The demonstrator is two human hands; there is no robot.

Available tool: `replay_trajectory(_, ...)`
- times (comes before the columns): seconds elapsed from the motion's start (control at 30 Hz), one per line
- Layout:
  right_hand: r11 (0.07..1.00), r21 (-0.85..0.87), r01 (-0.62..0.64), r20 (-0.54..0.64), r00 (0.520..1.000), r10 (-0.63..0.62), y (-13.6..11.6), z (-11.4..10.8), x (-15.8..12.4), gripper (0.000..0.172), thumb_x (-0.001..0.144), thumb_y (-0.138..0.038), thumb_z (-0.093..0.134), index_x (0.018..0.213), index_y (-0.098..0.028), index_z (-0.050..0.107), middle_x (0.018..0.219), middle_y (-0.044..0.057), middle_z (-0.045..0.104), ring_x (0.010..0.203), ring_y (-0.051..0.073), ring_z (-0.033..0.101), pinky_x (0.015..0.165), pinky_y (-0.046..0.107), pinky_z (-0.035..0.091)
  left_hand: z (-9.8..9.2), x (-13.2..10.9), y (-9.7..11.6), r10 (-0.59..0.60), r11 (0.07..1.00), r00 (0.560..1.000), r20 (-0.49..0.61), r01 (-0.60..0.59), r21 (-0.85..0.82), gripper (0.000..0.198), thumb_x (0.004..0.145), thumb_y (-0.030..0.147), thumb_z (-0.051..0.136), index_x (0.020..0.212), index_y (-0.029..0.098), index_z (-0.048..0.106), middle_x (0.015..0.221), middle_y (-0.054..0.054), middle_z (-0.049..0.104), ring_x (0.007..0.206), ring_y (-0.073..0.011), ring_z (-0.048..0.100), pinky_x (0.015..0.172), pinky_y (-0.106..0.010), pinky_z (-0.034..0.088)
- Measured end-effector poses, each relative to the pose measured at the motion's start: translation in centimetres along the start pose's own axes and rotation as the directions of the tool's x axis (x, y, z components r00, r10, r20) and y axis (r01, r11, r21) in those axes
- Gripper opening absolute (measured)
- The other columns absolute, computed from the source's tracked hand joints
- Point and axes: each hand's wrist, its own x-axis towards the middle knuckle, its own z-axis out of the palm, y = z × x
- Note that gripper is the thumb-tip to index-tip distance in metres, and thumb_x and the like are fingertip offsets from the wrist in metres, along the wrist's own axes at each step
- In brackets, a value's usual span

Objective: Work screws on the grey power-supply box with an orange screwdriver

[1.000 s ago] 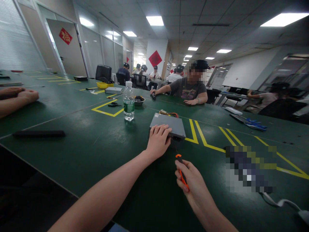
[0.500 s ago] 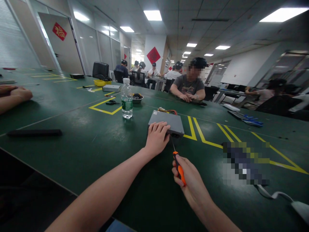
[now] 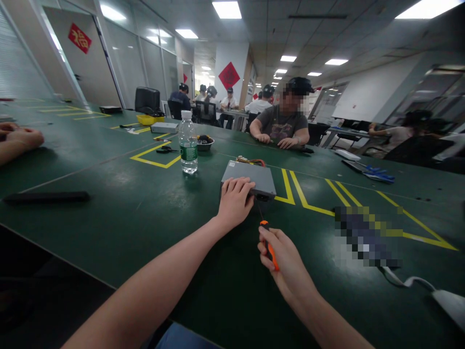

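Observation:
A grey computer power supply unit [image 3: 258, 177] lies on the green table, its bundle of coloured wires [image 3: 250, 161] at the far side. My left hand [image 3: 235, 195] grips its near left part, fingers over the top and thumb down by the front face. My right hand [image 3: 281, 252] is wrapped round the orange and black handle of a screwdriver [image 3: 269, 245]. The thin shaft points up toward the front face of the unit, near its socket. Whether the tip touches a screw is too small to tell.
A water bottle [image 3: 188, 143] stands left of the unit, with a small bowl [image 3: 205, 142] behind it. A black bar [image 3: 47, 197] lies far left, a blurred-out dark object [image 3: 366, 237] at right. A co-worker [image 3: 281, 121] sits opposite; another person's hands [image 3: 22, 138] rest at left.
The view has shifted slightly. Both hands keep their holds on the power supply unit and the screwdriver. The co-worker opposite has moved their hands apart.

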Motion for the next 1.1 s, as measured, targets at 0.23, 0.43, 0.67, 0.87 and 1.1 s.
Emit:
replay_trajectory(0.23, 0.984, -0.175, 0.032, 0.115, 0.993, -0.011, -0.2, -1.1, -0.3, 0.023, 0.081, -0.039, 0.044, 0.089, -0.018, 0.048, 0.057, -0.005, 0.047, 0.041, 0.007, 0.039, 0.038, 0.018, 0.025, 0.0, 0.0, 0.0, -0.001, 1.000, 1.000, 0.000, 0.001, -0.006, 0.027, 0.081, 0.023, 0.048, 0.109, 0.025, 0.050, 0.119, -0.001, 0.054, 0.117, -0.0189, 0.041, 0.105, -0.039, 0.023)
replay_trajectory(0.43, 0.473, -0.838, 0.271, 0.180, 0.957, -0.229, -2.3, -3.7, -0.9, 0.025, 0.086, -0.041, 0.033, 0.089, -0.021, 0.047, 0.053, -0.005, 0.050, 0.042, 0.010, 0.045, 0.044, 0.024, 0.030, 0.1, 0.0, -0.3, 0.012, 1.000, 1.000, 0.002, -0.012, -0.001, 0.027, 0.083, 0.025, 0.048, 0.110, 0.025, 0.049, 0.121, -0.001, 0.053, 0.118, -0.0190, 0.040, 0.104, -0.039, 0.024)
replay_trajectory(0.67, 0.108, -0.986, 0.124, 0.095, 0.966, -0.240, -3.7, -5.1, -0.2, 0.024, 0.088, -0.036, 0.029, 0.084, -0.020, 0.047, 0.061, 0.000, 0.056, 0.050, 0.014, 0.050, 0.049, 0.026, 0.024, 0.1, -0.1, -0.2, 0.019, 1.000, 1.000, 0.012, -0.019, 0.007, 0.028, 0.083, 0.024, 0.046, 0.111, 0.025, 0.049, 0.122, -0.002, 0.052, 0.118, -0.0200, 0.040, 0.104, -0.041, 0.023)
replay_trajectory(0.87, 0.063, -0.992, 0.113, 0.094, 0.966, -0.242, -3.5, -5.1, 0.0, 0.025, 0.089, -0.036, 0.027, 0.084, -0.020, 0.045, 0.064, 0.001, 0.058, 0.054, 0.015, 0.053, 0.051, 0.027, 0.027, 0.1, -0.1, -0.3, 0.021, 1.000, 1.000, 0.008, -0.021, 0.006, 0.029, 0.083, 0.025, 0.047, 0.112, 0.025, 0.048, 0.122, -0.002, 0.052, 0.119, -0.0197, 0.040, 0.105, -0.040, 0.023)
replay_trajectory(1.1, 0.053, -0.993, 0.101, 0.083, 0.959, -0.270, -4.0, -5.3, -0.2, 0.024, 0.089, -0.036, 0.027, 0.085, -0.021, 0.045, 0.066, 0.001, 0.057, 0.057, 0.016, 0.054, 0.051, 0.027, 0.028, 0.1, -0.1, -0.3, 0.024, 1.000, 1.000, 0.014, -0.024, 0.005, 0.030, 0.083, 0.026, 0.048, 0.112, 0.024, 0.048, 0.123, -0.003, 0.051, 0.119, -0.0202, 0.039, 0.105, -0.041, 0.023)
